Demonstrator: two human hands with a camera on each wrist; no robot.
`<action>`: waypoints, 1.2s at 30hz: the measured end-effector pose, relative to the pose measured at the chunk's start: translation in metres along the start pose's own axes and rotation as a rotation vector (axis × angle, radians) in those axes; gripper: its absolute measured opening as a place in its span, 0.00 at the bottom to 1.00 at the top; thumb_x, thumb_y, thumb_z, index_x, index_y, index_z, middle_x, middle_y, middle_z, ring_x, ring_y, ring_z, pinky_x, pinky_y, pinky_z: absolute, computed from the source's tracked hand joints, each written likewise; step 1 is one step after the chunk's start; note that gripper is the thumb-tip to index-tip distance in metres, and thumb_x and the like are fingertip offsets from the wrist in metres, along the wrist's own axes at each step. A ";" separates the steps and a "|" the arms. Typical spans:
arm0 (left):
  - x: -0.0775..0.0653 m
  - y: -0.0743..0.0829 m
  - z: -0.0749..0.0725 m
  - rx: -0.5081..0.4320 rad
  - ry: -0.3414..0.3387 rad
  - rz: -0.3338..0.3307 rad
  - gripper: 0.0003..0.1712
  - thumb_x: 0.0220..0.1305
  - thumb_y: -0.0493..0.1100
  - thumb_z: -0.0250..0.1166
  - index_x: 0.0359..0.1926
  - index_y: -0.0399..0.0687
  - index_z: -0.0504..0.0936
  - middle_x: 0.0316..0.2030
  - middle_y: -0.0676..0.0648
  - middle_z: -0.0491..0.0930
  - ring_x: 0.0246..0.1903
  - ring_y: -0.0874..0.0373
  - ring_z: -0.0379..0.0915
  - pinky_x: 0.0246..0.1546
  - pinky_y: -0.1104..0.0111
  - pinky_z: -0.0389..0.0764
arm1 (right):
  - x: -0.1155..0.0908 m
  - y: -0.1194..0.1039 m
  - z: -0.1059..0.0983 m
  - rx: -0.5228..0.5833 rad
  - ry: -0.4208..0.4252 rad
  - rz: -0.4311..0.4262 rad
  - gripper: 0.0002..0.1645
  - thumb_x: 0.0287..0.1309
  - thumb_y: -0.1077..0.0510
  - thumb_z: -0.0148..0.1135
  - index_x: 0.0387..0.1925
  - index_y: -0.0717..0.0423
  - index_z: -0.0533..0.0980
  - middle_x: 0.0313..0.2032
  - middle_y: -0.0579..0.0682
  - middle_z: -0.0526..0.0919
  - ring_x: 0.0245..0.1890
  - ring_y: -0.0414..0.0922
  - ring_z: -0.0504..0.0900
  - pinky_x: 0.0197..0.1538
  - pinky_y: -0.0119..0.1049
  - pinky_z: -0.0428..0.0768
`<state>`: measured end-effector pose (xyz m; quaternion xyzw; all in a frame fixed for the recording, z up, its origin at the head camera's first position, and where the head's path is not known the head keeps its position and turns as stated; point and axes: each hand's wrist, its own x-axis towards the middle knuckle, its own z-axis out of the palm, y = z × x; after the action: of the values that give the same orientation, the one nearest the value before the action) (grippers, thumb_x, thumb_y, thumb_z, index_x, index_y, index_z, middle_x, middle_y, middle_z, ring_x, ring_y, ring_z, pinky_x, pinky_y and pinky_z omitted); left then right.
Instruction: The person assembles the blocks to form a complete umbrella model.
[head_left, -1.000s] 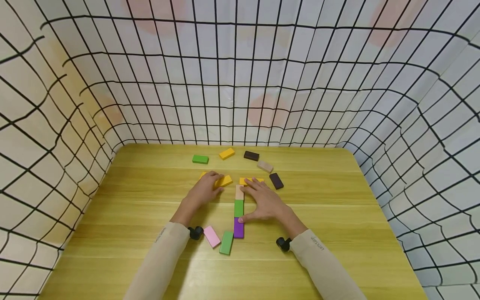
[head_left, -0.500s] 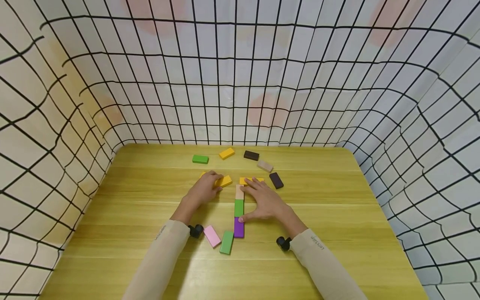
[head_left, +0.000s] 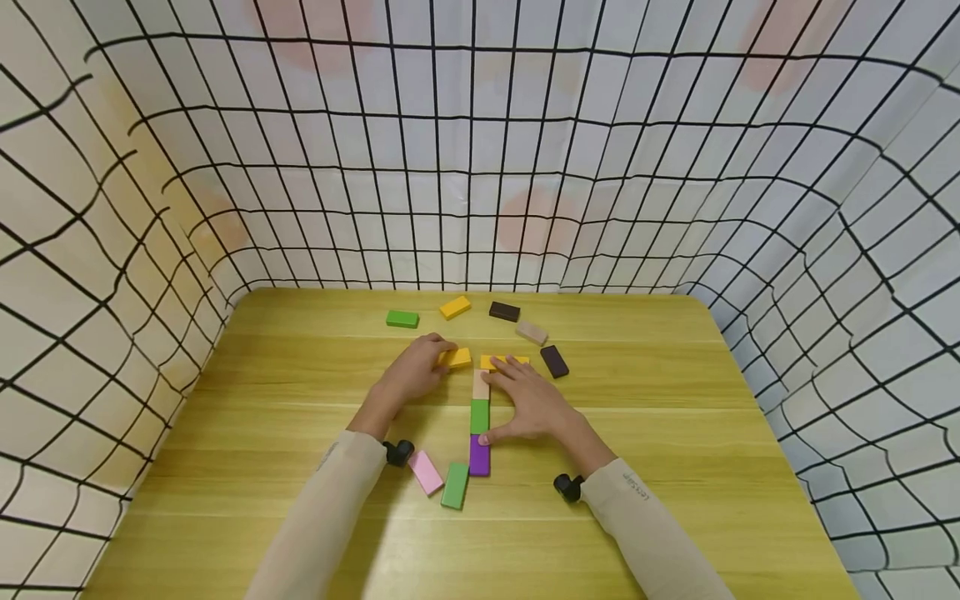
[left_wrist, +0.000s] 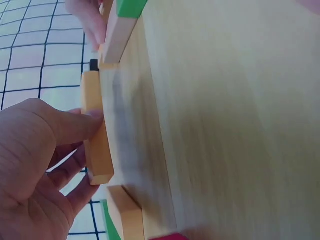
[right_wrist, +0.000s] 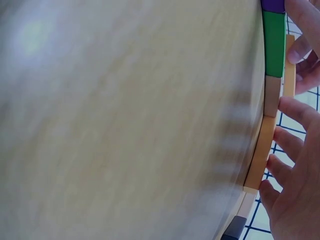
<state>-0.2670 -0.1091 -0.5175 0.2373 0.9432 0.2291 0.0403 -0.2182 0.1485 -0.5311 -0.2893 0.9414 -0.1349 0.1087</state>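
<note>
My left hand (head_left: 412, 371) pinches a yellow block (left_wrist: 98, 150) between thumb and fingers, just left of a T-like arrangement on the table. That arrangement has a purple block (head_left: 480, 460), a green block (head_left: 480, 417) and a beige block (head_left: 480, 388) end to end, with another yellow block (right_wrist: 260, 155) crosswise at the far end. My right hand (head_left: 534, 402) lies over its right side, fingers spread. Its fingertips touch the crosswise yellow block and the beige one, and its thumb rests on the purple block.
A further yellow block (left_wrist: 127, 215) lies near my left hand. Behind are a green block (head_left: 402, 319), a yellow one (head_left: 454, 307), two black blocks (head_left: 504, 311) and a beige one (head_left: 532, 333). Nearer lie pink (head_left: 427, 473) and light-green (head_left: 455, 487) blocks. Wire mesh (head_left: 468, 175) surrounds the table.
My left hand has shifted slightly right and away from me, bringing the yellow block closer to the crosswise one and turning it straighter. My right hand has stayed in place.
</note>
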 end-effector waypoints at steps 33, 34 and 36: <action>0.014 0.014 0.017 0.071 -0.041 -0.016 0.22 0.73 0.35 0.62 0.65 0.50 0.82 0.64 0.44 0.79 0.63 0.43 0.74 0.71 0.53 0.72 | 0.000 0.003 0.001 -0.008 0.002 -0.006 0.71 0.41 0.12 0.63 0.81 0.42 0.58 0.83 0.46 0.48 0.83 0.54 0.43 0.83 0.54 0.47; 0.013 0.014 0.017 0.082 -0.034 -0.019 0.22 0.73 0.36 0.62 0.65 0.51 0.82 0.64 0.45 0.79 0.63 0.43 0.73 0.71 0.53 0.72 | 0.000 0.003 0.001 -0.008 0.005 -0.008 0.71 0.41 0.12 0.63 0.81 0.42 0.58 0.83 0.46 0.48 0.83 0.54 0.43 0.83 0.54 0.47; 0.013 0.015 0.018 0.107 -0.028 -0.026 0.22 0.73 0.37 0.62 0.65 0.53 0.82 0.65 0.45 0.79 0.64 0.44 0.72 0.71 0.52 0.72 | 0.000 0.003 0.002 -0.008 0.007 -0.012 0.71 0.41 0.12 0.63 0.80 0.42 0.58 0.83 0.47 0.48 0.83 0.54 0.43 0.83 0.54 0.47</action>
<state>-0.2685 -0.0840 -0.5261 0.2301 0.9564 0.1745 0.0436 -0.2196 0.1508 -0.5337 -0.2948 0.9407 -0.1326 0.1032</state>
